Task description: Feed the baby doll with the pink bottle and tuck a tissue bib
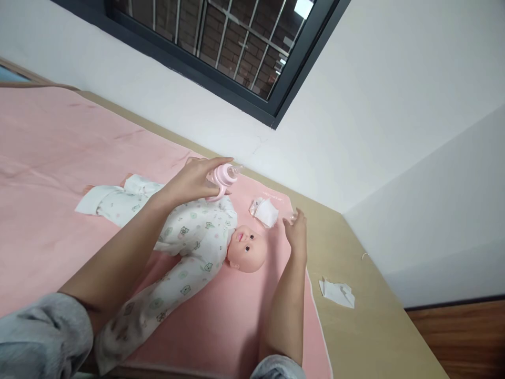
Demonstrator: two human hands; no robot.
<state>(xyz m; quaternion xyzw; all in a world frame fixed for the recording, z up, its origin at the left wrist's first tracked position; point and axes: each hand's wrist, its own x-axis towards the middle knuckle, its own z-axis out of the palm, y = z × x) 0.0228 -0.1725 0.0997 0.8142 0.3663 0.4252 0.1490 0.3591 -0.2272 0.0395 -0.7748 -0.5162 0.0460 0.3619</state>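
Observation:
My left hand is wrapped round a pink baby bottle with a side handle. Its clear nipple is uncovered and points right, towards the wall. Below that hand a baby doll lies on its back in white pyjamas with a small green animal print. The doll's head is at the right and its feet at the far left. Beyond the head, my right hand has its fingers curled about a small see-through piece that looks like a bottle cap, partly hidden by the fingers.
A pink mat covers most of the wooden table. On the mat between the hands lies a white packet of wipes or tissue. A crumpled white tissue rests on bare wood. A barred window is set in the wall behind.

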